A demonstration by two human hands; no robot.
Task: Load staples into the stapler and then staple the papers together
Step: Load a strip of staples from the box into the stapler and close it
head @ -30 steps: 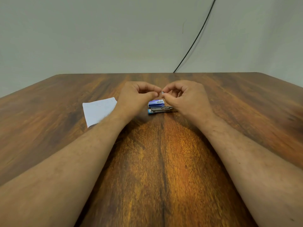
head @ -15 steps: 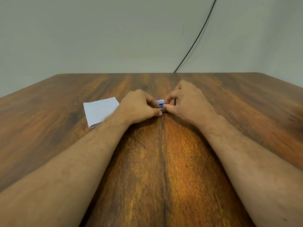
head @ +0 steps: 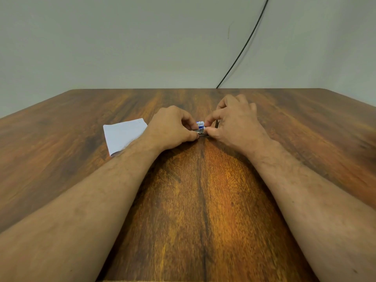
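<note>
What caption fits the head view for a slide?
Both hands, left and right, work the stapler beside the paper on a wooden table.

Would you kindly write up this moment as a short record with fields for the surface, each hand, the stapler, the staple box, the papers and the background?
surface: wooden table
left hand: left hand, fingers curled, pinching the stapler's left end
right hand: right hand, thumb and forefinger pinching at the stapler's right end
stapler: stapler, metal, low on the table between both hands, mostly hidden
staple box: blue and white staple box, just behind the stapler
papers: white papers, left of the left hand, partly under the forearm
background: black cable on a plain wall
</note>
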